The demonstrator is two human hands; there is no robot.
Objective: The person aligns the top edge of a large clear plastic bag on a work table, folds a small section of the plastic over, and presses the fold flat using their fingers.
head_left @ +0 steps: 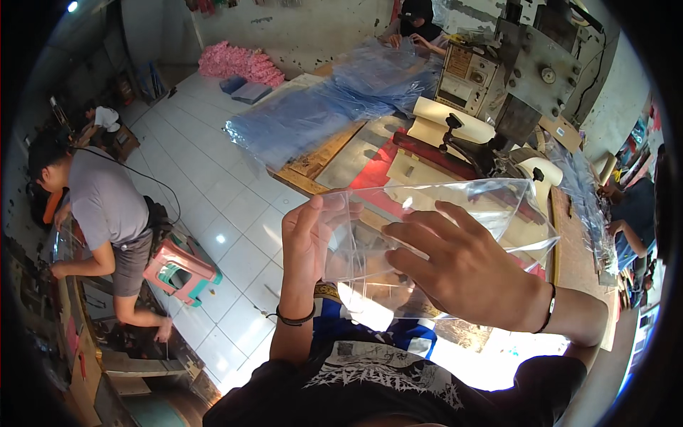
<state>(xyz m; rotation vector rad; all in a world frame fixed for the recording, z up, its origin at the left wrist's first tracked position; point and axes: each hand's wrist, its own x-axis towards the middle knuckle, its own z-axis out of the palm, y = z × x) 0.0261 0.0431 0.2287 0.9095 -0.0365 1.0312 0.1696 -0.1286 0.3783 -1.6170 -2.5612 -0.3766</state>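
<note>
A clear plastic sheet or bag point(455, 203) with folded, creased edges is held up before my chest, above the front of the work table. At its left end, my left hand point(307, 231) grips it, part of the fingers showing through the film. My right hand point(462, 267) lies across the near side of the plastic, its fingers spread and bent with the tips against the film. The right thumb is hidden.
A press machine point(537, 67) stands on the work table point(313, 171), near cream rolls point(455, 119) and a heap of bluish plastic sheets point(313, 114). People work at the far side, left and right. A pink-and-green stool point(183, 269) stands on the tiled floor at left.
</note>
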